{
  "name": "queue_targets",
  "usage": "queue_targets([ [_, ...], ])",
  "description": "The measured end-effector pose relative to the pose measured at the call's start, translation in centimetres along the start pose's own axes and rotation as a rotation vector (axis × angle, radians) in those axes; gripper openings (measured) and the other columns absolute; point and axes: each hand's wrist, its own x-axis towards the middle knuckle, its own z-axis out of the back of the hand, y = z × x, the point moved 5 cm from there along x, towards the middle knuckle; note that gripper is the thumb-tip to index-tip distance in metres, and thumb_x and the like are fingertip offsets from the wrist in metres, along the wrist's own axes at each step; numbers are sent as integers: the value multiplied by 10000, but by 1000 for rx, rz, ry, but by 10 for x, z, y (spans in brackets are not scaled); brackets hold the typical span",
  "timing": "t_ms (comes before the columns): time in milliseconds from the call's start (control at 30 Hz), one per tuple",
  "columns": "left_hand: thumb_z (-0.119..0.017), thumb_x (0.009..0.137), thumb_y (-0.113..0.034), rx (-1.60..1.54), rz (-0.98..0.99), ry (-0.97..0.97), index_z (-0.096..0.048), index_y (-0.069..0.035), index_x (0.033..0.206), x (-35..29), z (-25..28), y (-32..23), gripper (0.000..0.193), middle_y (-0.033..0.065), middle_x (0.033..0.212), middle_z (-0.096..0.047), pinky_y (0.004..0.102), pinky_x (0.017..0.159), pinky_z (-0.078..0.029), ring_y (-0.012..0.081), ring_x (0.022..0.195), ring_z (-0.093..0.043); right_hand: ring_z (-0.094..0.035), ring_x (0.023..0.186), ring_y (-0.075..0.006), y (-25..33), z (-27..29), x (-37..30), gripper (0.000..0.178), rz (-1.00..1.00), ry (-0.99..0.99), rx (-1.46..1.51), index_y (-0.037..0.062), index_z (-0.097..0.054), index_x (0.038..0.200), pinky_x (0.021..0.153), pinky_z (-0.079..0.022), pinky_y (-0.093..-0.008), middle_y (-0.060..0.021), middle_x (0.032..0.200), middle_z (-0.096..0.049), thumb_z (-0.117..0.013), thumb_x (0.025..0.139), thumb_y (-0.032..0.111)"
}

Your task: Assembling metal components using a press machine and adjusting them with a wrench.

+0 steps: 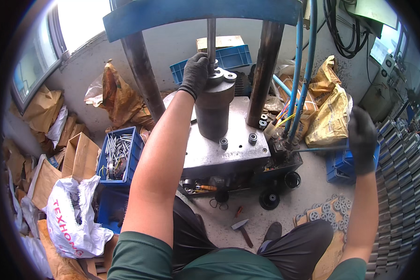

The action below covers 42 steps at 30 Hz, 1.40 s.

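Observation:
A hydraulic press stands in front of me, with a steel rod (211, 39) hanging from its blue crossbeam (196, 16). Under the rod, a thick dark metal cylinder (212, 116) rests upright on the steel press table (245, 156). My left hand (194, 74), in a dark glove, curls against the foot of the rod; what its fingers grip is mostly hidden. Beside it, a small ringed metal part (229, 76) lies on the cylinder's top. Out to the right, my gloved right hand (363, 140) closes round the end of a long thin lever (319, 149).
Two dark steel columns (142, 74) flank the rod, and blue hoses (308, 70) run down at right. Small bushings (252, 138) stand on the press table. A blue crate of bolts (121, 154) is left, a hammer (241, 228) on the floor, and stacked metal parts (401, 196) right.

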Motion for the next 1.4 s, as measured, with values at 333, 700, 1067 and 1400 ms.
queue_targets([
  [333, -455, 977, -77, 47, 9, -28, -693, 5, 1104, -1, -4, -1, 282, 111, 951, -716, 312, 830, -599, 189, 851, -709, -728, 1002, -396, -72, -65, 48, 212, -243, 168, -73, 107, -732, 1148, 874, -583, -459, -200, 1062, -748, -637, 961, 139],
  [700, -519, 940, -104, -113, -82, -199, -732, -14, 1087, 7, 16, 6, 274, 114, 888, -726, 320, 779, -546, 179, 791, -667, -732, 998, -392, -87, -66, 41, 249, -309, 294, -150, 111, -759, 1158, 883, -582, -462, -196, 1048, -759, -660, 957, 219],
  [1067, -596, 1061, -239, 112, -107, -101, -698, -33, 1242, -8, -9, -8, 292, 69, 1013, -721, 300, 804, -552, 143, 862, -656, -719, 999, -411, -76, -60, 43, 244, -325, 343, -203, 95, -746, 1114, 885, -573, -499, -213, 1032, -746, -657, 946, 247],
  [1400, -630, 985, -7, 318, -533, -401, -650, -18, 1139, -133, -16, -31, 155, 79, 1097, -674, 312, 902, -528, 157, 985, -638, -723, 1002, -408, -69, -51, 40, 246, -342, 389, -267, 97, -747, 1098, 896, -574, -502, -213, 1039, -752, -659, 935, 259],
])
